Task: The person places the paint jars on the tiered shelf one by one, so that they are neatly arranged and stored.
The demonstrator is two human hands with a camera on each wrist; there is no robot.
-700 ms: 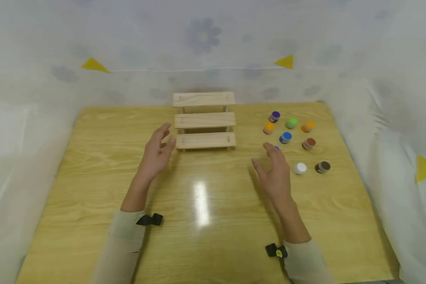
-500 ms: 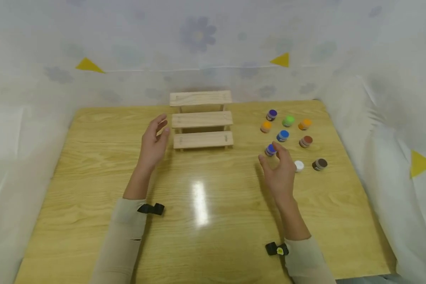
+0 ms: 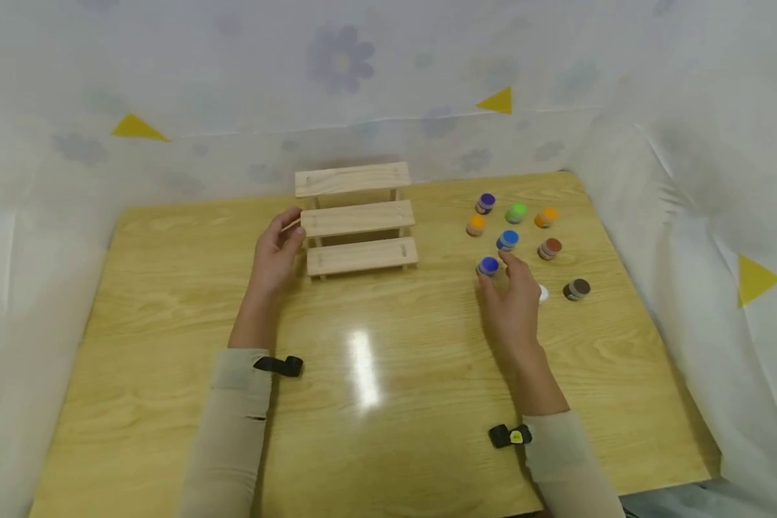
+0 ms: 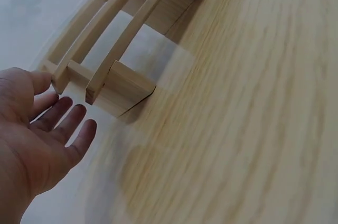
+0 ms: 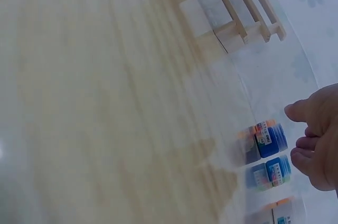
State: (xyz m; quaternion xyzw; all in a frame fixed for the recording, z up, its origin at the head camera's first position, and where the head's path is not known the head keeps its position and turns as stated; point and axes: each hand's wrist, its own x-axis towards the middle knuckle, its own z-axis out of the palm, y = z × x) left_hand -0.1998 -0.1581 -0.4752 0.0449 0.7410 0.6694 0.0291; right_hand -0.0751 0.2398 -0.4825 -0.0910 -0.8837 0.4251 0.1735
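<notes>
A three-tier wooden step shelf [image 3: 357, 218] stands at the back of the table. My left hand [image 3: 275, 252] is at its left end; in the left wrist view the thumb meets the end of the middle plank [image 4: 79, 56], the other fingers spread loosely below. At the right, my right hand [image 3: 514, 306] reaches over the front of a group of small paint jars. Thumb and index finger are parted just beside a dark blue jar [image 3: 488, 265], which stands on the table. A white jar [image 3: 543, 293] is partly hidden behind this hand.
Several more jars stand behind and right: blue [image 3: 508, 239], purple [image 3: 485, 203], green [image 3: 516, 212], two orange, brown-red [image 3: 550, 249] and black [image 3: 578, 289]. Pale flower-patterned sheeting [image 3: 233, 86] hangs behind the table and at its sides.
My left hand has moved up to the shelf's left end. My right hand has come forward and closer to the dark blue jar. The head view has shifted slightly.
</notes>
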